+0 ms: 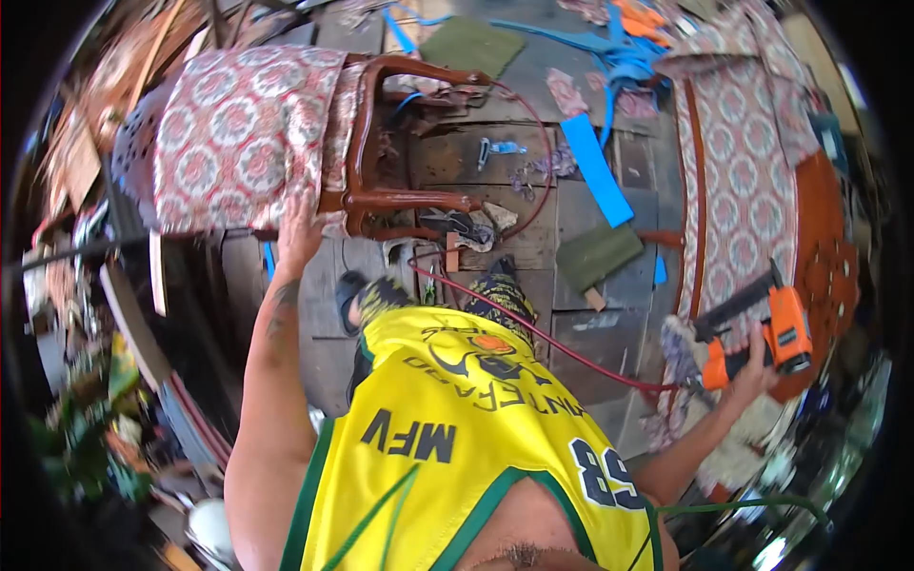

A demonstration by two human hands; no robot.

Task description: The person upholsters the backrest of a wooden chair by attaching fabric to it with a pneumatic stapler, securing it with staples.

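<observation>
My left hand (300,233) lies with its fingers stretched out on the edge of a chair covered in red and cream floral fabric (233,133). This chair is tipped over, its curved brown wooden legs (409,200) pointing right. In my right hand (752,371) is an orange and black air stapler (783,328), gripped by its handle. A dark red air hose (571,352) runs from it across the floor. Just beyond the stapler stands a second chair (743,190) with the same floral fabric and a brown wooden frame.
Blue foam strips (598,171), blue webbing (619,57) and green fabric pieces (600,257) lie on the wooden plank floor (590,333). Scissors (486,152) rest between the chairs. Wood offcuts and clutter (86,171) fill the left side. My feet are near the hose.
</observation>
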